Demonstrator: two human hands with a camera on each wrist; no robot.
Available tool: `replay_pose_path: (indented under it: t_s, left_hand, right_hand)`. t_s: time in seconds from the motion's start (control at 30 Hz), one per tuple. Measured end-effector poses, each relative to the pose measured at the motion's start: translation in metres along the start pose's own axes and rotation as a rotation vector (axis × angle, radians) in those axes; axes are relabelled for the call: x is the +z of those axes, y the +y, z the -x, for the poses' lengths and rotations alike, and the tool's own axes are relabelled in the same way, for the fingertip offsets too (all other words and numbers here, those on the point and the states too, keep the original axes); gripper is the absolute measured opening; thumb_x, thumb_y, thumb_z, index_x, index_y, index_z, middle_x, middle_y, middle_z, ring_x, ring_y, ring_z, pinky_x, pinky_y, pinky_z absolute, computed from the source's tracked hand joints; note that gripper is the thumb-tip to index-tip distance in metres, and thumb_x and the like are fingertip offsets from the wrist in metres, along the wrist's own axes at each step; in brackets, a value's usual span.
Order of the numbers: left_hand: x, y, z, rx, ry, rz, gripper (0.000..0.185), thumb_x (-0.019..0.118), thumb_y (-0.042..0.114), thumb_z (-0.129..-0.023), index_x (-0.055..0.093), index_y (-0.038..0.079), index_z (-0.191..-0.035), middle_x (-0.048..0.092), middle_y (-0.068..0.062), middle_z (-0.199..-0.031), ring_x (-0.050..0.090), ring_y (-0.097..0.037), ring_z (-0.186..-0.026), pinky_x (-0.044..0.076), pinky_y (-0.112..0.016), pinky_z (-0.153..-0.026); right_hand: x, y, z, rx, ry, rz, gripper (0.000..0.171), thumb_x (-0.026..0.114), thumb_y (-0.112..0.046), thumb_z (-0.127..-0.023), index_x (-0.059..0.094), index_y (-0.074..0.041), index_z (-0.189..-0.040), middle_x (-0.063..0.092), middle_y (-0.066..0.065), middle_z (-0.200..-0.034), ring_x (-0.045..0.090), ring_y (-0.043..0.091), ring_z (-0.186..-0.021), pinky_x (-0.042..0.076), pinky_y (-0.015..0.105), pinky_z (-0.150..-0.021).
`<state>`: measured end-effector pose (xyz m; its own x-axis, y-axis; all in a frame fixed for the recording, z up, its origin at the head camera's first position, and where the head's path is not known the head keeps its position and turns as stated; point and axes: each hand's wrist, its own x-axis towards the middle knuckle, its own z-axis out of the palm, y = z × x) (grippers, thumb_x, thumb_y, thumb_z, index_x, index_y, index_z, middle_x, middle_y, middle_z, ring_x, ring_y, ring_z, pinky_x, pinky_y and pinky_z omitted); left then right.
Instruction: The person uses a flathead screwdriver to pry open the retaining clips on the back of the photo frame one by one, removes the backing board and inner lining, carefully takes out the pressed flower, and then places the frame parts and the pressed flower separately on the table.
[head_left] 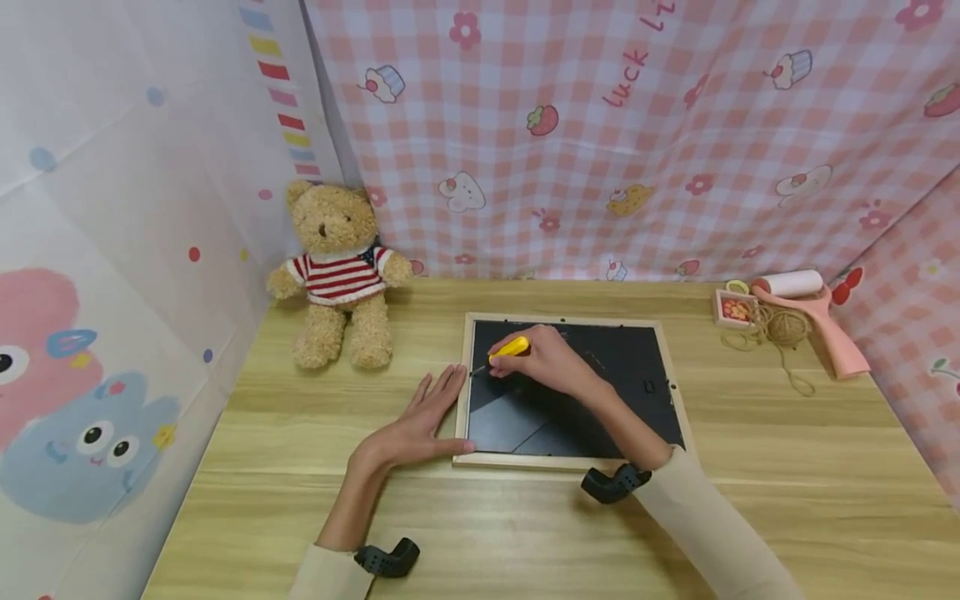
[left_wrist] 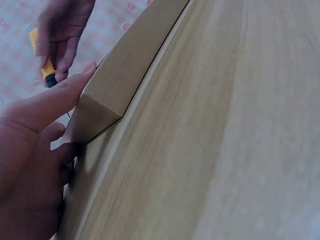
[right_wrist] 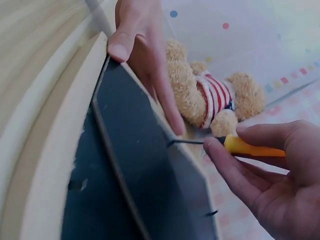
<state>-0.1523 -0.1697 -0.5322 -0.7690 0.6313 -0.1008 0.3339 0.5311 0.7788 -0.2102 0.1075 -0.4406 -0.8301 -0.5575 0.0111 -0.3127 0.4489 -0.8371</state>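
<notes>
A picture frame (head_left: pixel 570 392) lies face down on the table (head_left: pixel 750 467), its black backing up. The left hand (head_left: pixel 420 421) lies flat with straight fingers against the frame's left edge, the thumb on its near left corner. The right hand (head_left: pixel 551 362) rests over the frame's backing, fingers curled around a yellow-handled screwdriver (head_left: pixel 508 349) whose tip meets the frame's left edge. A teddy bear (head_left: pixel 339 271) sits beyond the frame's far left corner; twine (head_left: pixel 783 327) and a pink roller (head_left: pixel 813 312) lie off to the frame's right.
</notes>
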Motion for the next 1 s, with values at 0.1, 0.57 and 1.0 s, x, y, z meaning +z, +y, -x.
replay_pose_path:
  t_s: [0.1, 0.57, 1.0]
  left_hand:
    - [0.001, 0.0, 0.001, 0.001, 0.002, 0.0, 0.117, 0.08, 0.051, -0.099, 0.001, 0.014, -0.178, -0.001, -0.003, -0.186, -0.007, -0.022, -0.173, -0.013, -0.046, -0.138]
    - [0.0, 0.003, 0.001, -0.013, -0.007, 0.044, 0.117, 0.079, 0.053, -0.099, 0.0, 0.017, -0.178, -0.003, -0.003, -0.186, -0.011, -0.024, -0.172, -0.013, -0.051, -0.137]
    - [-0.001, 0.007, 0.003, 0.002, 0.011, 0.018, 0.115, 0.081, 0.044, -0.099, 0.003, 0.011, -0.177, 0.001, -0.008, -0.186, -0.007, -0.027, -0.173, -0.012, -0.05, -0.138]
  right_hand:
    - [0.003, -0.01, -0.004, -0.016, -0.014, 0.036, 0.023, 0.078, -0.01, -0.102, 0.08, 0.007, -0.117, 0.085, 0.011, -0.094, 0.084, 0.027, -0.086, 0.067, 0.029, -0.078]
    - [0.013, -0.046, -0.017, -0.154, -0.083, 0.364, 0.015, 0.078, -0.012, -0.103, 0.082, 0.002, -0.1, 0.078, 0.008, -0.082, 0.069, 0.011, -0.068, 0.058, 0.024, -0.065]
    - [0.001, -0.009, -0.013, -0.01, -0.052, -0.035, 0.02, 0.074, -0.011, -0.105, 0.079, 0.007, -0.114, 0.084, 0.013, -0.096, 0.084, 0.031, -0.089, 0.069, 0.041, -0.084]
